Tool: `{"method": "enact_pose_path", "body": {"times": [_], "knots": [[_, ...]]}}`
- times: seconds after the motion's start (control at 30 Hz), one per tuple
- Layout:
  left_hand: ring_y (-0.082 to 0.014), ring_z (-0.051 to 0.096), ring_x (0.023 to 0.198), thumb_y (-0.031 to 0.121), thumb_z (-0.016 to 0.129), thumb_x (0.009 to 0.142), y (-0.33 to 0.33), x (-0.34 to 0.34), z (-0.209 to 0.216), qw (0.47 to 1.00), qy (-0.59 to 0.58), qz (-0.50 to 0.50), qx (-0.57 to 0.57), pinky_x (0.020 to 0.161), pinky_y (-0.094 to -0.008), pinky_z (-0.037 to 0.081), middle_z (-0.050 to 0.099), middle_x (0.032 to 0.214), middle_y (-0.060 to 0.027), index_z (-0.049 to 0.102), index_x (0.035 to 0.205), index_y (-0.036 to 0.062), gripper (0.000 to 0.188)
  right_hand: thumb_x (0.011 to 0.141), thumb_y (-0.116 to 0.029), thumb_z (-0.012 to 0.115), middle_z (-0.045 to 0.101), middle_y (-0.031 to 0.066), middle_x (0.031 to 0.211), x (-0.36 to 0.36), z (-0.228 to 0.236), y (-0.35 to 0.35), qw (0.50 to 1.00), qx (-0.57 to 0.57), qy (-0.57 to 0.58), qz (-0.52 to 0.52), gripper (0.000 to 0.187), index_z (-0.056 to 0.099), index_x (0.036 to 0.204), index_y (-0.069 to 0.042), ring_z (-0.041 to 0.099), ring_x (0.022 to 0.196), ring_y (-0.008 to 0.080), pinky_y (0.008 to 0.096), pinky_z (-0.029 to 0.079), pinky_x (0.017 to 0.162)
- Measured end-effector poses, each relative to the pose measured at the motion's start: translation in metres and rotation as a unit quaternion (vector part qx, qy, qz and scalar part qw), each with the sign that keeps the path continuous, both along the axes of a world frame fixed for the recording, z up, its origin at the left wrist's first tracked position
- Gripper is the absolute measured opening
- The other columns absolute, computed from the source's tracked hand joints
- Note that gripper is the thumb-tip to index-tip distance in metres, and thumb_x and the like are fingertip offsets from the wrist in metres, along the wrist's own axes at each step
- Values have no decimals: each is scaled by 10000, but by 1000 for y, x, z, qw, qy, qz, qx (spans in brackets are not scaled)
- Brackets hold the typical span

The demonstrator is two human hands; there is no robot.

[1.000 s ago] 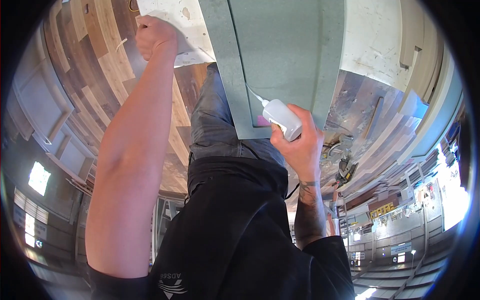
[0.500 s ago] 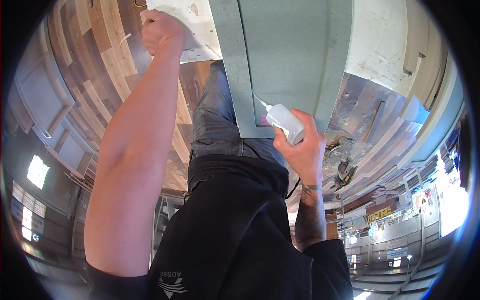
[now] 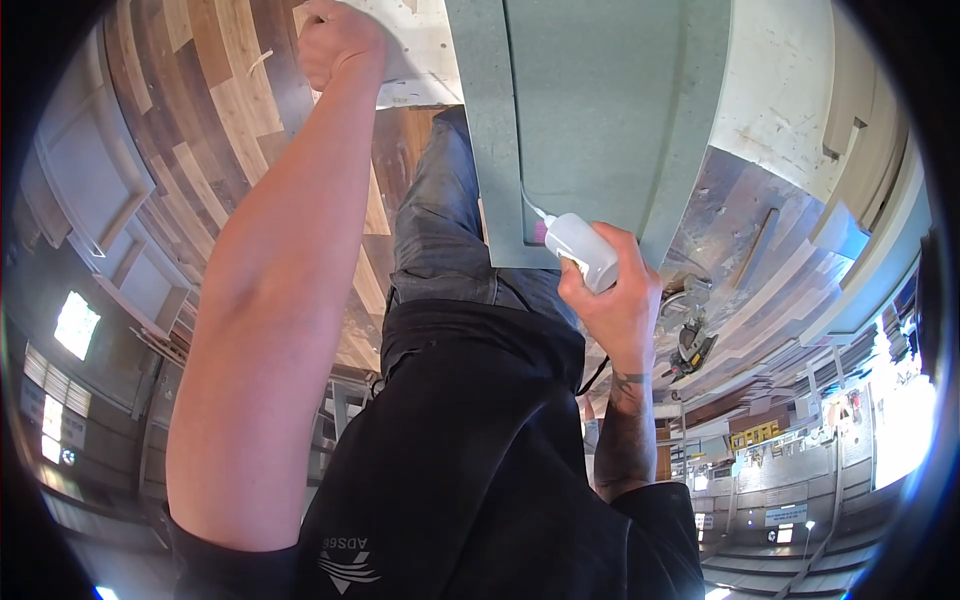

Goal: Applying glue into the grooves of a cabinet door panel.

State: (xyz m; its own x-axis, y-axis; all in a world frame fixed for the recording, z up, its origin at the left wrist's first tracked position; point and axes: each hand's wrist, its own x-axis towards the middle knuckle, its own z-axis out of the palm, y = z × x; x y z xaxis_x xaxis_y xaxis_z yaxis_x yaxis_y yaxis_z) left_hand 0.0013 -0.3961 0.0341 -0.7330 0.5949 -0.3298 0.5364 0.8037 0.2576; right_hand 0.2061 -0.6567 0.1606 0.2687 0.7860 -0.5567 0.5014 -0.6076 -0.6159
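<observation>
My right hand (image 3: 620, 300) is wrapped around a white translucent squeeze bottle (image 3: 582, 250). The bottle is tilted, and its thin nozzle (image 3: 538, 207) points up and left to the long left groove of a grey-green panel (image 3: 610, 110). Whether the tip touches the groove is too fine to tell. A small pink patch (image 3: 540, 232) lies in the groove's near corner, beside the bottle. At the upper left, my left hand (image 3: 340, 45) is closed in a fist at the edge of a white, stained work surface (image 3: 425, 50); no object shows in it.
The panel's near end overhangs the work surface, close to my legs (image 3: 440, 210). More of the white surface (image 3: 775, 100) extends right of it. A power tool (image 3: 690, 345) stands on the plank floor (image 3: 730, 260) at right. Pale panels (image 3: 95, 180) lean at far left.
The bottle and its nozzle have come slightly toward me along the groove, in my right hand. The whole view has shifted a little. My left fist stays at the work surface's edge.
</observation>
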Motion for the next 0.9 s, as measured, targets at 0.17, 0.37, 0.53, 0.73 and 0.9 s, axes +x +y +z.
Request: {"method": "enact_pose_path", "body": {"times": [0.17,0.37,0.53,0.73,0.9], "knots": [[-437,657,1137,495,416,1031,2,-19,-21,997,33,-33,54,1001,-482,493,701,1172,-278,679,1233,-44,633,725,-164,833,737,151,936,0,0,-4,1000,0,3,8,429,662,1113,-103,734,818,363,427,593,682],[-482,615,1174,529,296,1037,0,-20,-26,997,39,-43,51,1014,-525,474,671,1207,-302,693,1207,-31,707,727,-161,831,741,146,946,-1,3,-8,1000,-19,3,11,430,666,1121,-113,735,832,365,430,593,695],[-485,610,1180,543,291,1035,1,-20,-25,998,36,-34,45,1021,-526,469,668,1214,-301,692,1213,-26,719,728,-162,835,741,138,944,-1,3,-11,1000,-15,8,11,433,662,1122,-116,733,839,363,430,591,698],[-486,605,1188,544,283,1035,-1,-19,-23,997,28,-44,59,1030,-528,463,667,1220,-299,687,1222,-28,724,726,-161,836,739,146,937,1,5,-13,1000,-25,10,14,429,659,1114,-116,731,843,373,431,588,699],[-482,608,1186,534,286,1037,0,-19,-21,997,15,-46,66,1030,-529,460,666,1217,-304,689,1219,-28,715,726,-163,835,736,155,930,1,5,-18,999,-29,9,16,426,659,1111,-113,726,831,381,445,579,693]]}}
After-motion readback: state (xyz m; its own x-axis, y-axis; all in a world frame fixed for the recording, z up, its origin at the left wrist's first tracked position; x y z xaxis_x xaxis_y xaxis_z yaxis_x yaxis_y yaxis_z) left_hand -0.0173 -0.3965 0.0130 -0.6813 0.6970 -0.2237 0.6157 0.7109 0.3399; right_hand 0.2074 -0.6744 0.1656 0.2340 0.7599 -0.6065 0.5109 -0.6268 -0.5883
